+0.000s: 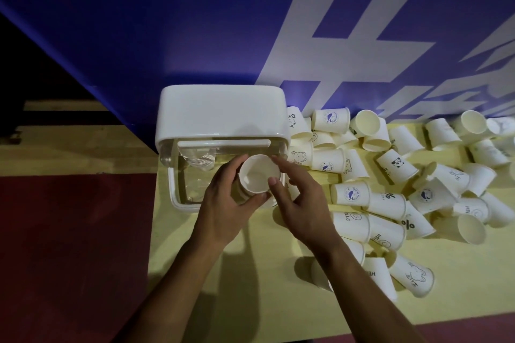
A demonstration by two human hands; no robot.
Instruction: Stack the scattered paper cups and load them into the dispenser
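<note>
Your left hand [223, 203] wraps plain white paper cup [257, 175], right hand [302, 203] pinches rim; clear white-lidded plastic dispenser [220, 111] just beyond. Squeeze harder and rim likely buckles, jamming the load

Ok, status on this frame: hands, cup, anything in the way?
Left hand grips cup at dispenser. Right hand at cup's rim, grip unclear. Scattered cups lie to the right, nothing blocking.
</note>
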